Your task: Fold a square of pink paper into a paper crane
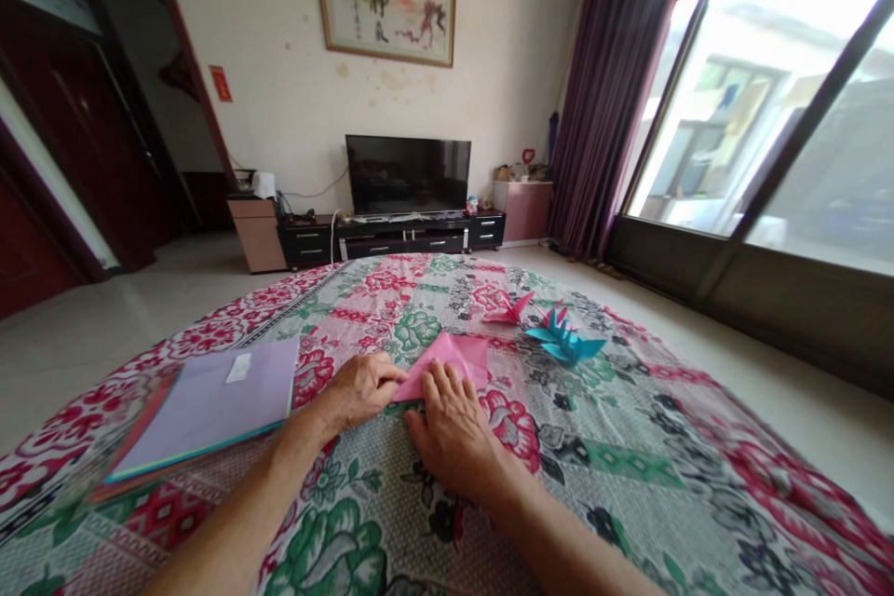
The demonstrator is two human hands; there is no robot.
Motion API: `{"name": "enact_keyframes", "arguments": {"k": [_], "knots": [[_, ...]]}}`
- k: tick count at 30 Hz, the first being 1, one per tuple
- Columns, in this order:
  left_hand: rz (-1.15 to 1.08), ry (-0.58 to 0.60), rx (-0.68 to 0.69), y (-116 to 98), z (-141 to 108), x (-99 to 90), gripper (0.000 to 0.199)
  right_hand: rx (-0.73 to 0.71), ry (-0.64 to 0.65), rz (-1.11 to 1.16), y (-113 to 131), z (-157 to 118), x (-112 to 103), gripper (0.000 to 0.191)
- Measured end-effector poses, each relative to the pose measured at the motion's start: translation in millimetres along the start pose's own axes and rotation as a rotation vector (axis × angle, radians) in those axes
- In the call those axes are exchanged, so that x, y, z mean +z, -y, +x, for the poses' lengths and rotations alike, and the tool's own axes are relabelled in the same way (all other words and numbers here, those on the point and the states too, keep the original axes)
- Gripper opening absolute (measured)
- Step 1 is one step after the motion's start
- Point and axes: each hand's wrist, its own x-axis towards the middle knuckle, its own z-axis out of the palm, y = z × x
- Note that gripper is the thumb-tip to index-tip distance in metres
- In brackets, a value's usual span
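Observation:
A pink sheet of paper (471, 354), partly folded, lies on the patterned tablecloth (419, 331) in the middle of the head view. At its left corner, my left hand (363, 388) pinches the paper with closed fingers. My right hand (453, 424) lies flat on the paper's lower part, fingers stretched out and slightly apart, covering some of it. Beyond and to the right stand folded paper birds, a pink one (513, 309) and a blue one (574, 349), touched by neither hand.
A stack of coloured paper (209, 400) with a small white piece (238, 368) on top lies at the left of the table. Past the table's far edge are a television (409, 175) on a low cabinet, and a curtain (607, 93) beside the windows.

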Motion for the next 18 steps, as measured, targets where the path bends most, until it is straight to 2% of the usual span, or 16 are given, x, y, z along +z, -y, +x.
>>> {"name": "enact_keyframes", "arguments": {"k": [10,18], "knots": [[-0.198,-0.056,-0.178,21.1,-2.3,-3.7,0.027,0.018,-0.013,-0.017,-2.0,3.4,4.1,0.058],[-0.167,0.095,-0.098,15.6,-4.8,-12.0,0.024,0.024,-0.01,-0.027,-2.0,4.0,3.5,0.057]]}}
